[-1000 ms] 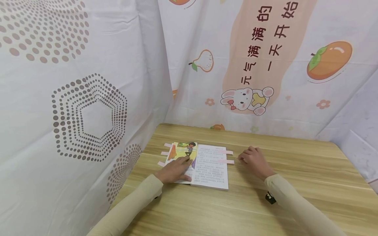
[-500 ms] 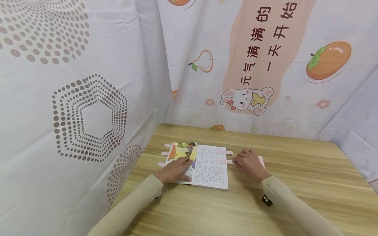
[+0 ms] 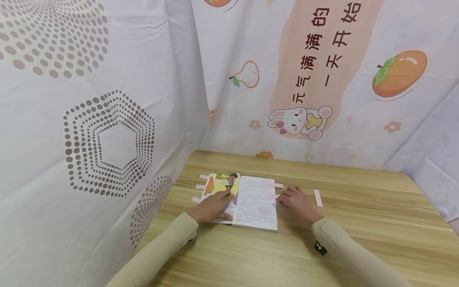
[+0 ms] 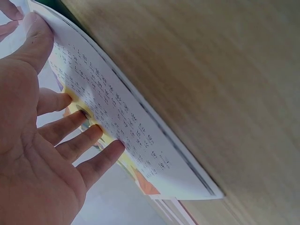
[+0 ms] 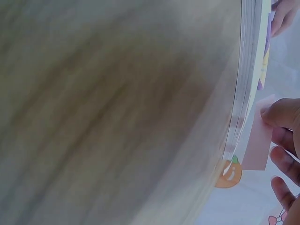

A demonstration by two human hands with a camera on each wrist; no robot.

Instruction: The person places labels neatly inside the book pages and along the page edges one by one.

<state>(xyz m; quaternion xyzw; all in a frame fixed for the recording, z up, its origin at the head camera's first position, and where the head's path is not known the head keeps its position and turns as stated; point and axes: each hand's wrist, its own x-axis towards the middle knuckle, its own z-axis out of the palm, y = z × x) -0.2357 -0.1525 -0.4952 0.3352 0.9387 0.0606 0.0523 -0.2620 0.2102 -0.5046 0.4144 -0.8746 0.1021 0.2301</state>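
Observation:
An open book [image 3: 254, 207] lies on the wooden table, with a cartoon picture and text on its left page and print on its right page. Pink paper strips stick out past both side edges. My left hand [image 3: 213, 205] rests on the left page, its fingers straight and spread in the left wrist view. At the book's right edge is my right hand [image 3: 297, 204]. Its thumb and fingers pinch a pink paper strip [image 5: 258, 143] beside the page edges in the right wrist view.
Another pink strip [image 3: 318, 198] lies flat on the table [image 3: 358, 207], right of the right hand. White printed curtains [image 3: 236, 131] close in the table's back and left side. A small black object [image 3: 320, 248] shows below the right sleeve.
My right hand has moved left to the book's right edge, uncovering the pink strip on the table. The left hand and the book have stayed in place.

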